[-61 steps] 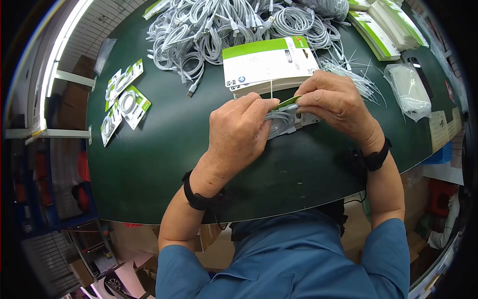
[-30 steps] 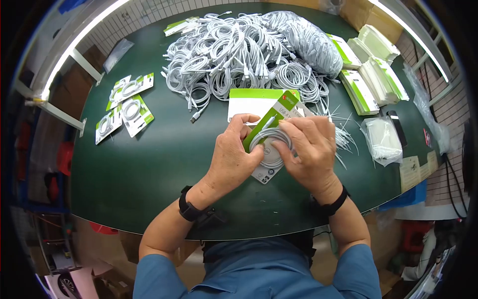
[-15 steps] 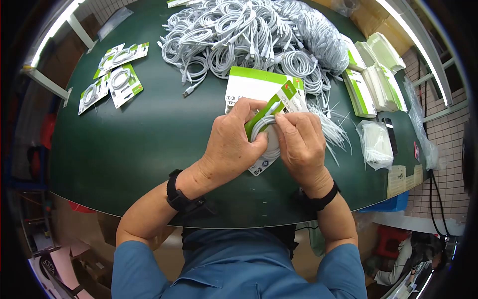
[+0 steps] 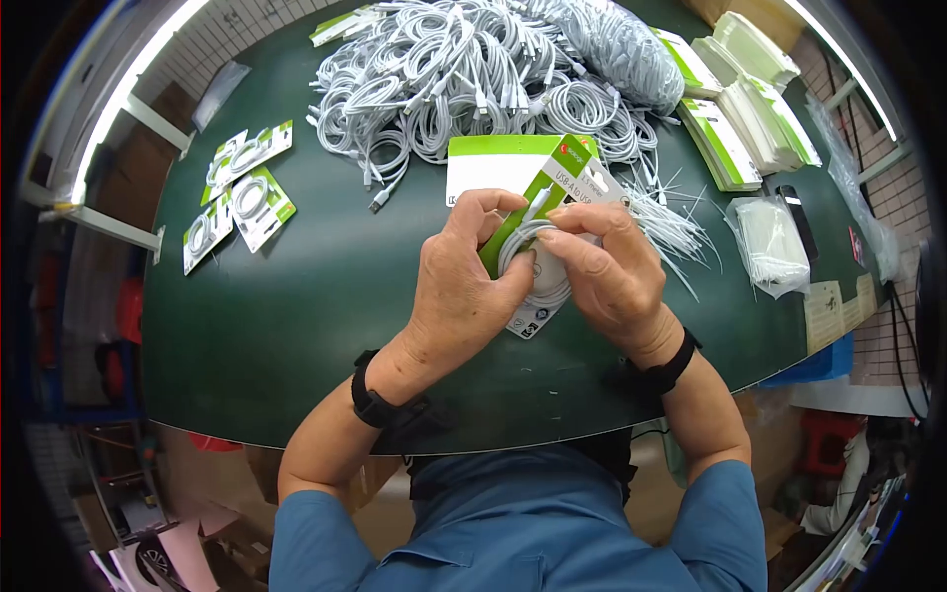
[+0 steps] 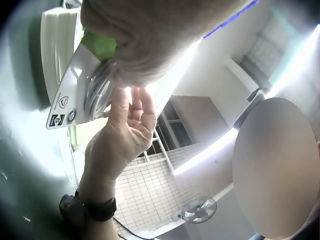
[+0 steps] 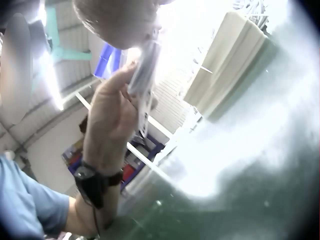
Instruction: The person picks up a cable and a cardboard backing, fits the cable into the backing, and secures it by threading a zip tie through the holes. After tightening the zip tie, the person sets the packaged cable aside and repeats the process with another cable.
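In the head view my left hand [image 4: 459, 281] grips a green-and-white cable packaging card [image 4: 567, 178] by its left side, with the thumb on the front. A coiled white USB cable [image 4: 552, 296] lies against the card's face, its plug pointing up toward the green top. My right hand [image 4: 617, 266] pinches at the upper part of the coil, thumb and forefinger at its strands just below the plug. The card is tilted, its lower corner toward me. In the left wrist view the card's printed corner [image 5: 62, 107] shows beside the right hand [image 5: 112, 145].
Behind the hands lies a stack of flat cards [image 4: 473, 168]. A large heap of coiled cables [image 4: 464, 79] covers the back. Loose cable ties [image 4: 666, 222] and a bag of ties [image 4: 769, 247] lie right, near card stacks [image 4: 725, 143]. Several carded cables [image 4: 252, 202] lie left.
The card has swung from nearly edge-on, with a tie standing up, to facing me. Both hands have shifted to the coil; the right fingertips are now slightly more spread than half a second ago.
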Demonstrator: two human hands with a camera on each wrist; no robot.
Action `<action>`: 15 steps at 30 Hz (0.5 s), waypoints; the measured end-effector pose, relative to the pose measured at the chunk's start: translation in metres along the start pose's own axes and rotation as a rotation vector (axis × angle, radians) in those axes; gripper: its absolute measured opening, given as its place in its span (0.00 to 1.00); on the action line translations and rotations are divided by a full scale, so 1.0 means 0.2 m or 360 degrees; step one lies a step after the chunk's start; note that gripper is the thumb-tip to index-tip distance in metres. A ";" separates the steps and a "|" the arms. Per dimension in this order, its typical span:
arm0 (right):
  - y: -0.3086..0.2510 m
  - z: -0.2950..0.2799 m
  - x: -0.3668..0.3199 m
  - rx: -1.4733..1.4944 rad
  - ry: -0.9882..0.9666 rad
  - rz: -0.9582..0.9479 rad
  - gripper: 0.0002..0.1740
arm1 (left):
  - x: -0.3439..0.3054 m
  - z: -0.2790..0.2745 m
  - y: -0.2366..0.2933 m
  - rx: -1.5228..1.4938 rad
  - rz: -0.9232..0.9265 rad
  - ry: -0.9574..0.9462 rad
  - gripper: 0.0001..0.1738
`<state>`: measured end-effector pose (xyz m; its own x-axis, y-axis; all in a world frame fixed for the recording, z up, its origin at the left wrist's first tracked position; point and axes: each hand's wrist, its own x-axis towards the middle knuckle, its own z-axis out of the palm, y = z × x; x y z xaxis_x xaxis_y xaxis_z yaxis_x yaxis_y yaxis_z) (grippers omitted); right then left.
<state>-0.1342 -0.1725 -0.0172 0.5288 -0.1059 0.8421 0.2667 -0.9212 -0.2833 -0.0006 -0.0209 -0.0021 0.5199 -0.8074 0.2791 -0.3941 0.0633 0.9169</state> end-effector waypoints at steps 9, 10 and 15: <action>0.04 -0.23 0.19 -0.0125 -0.0041 -0.0081 0.30 | 0.10 -0.12 0.10 0.0510 0.0118 -0.0342 0.22; 0.00 -0.23 0.20 -0.0112 -0.0184 -0.0032 0.31 | 0.11 -0.12 0.10 0.0652 0.0265 -0.0400 0.22; -0.06 -0.12 0.15 0.0006 -0.0403 0.0186 0.40 | 0.18 -0.09 0.10 0.0945 0.1110 -0.0266 0.23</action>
<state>-0.1410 -0.1735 0.0237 0.7406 -0.1138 0.6622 0.1948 -0.9069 -0.3736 0.0244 -0.0379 0.0307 -0.0784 -0.7765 0.6253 -0.9234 0.2929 0.2480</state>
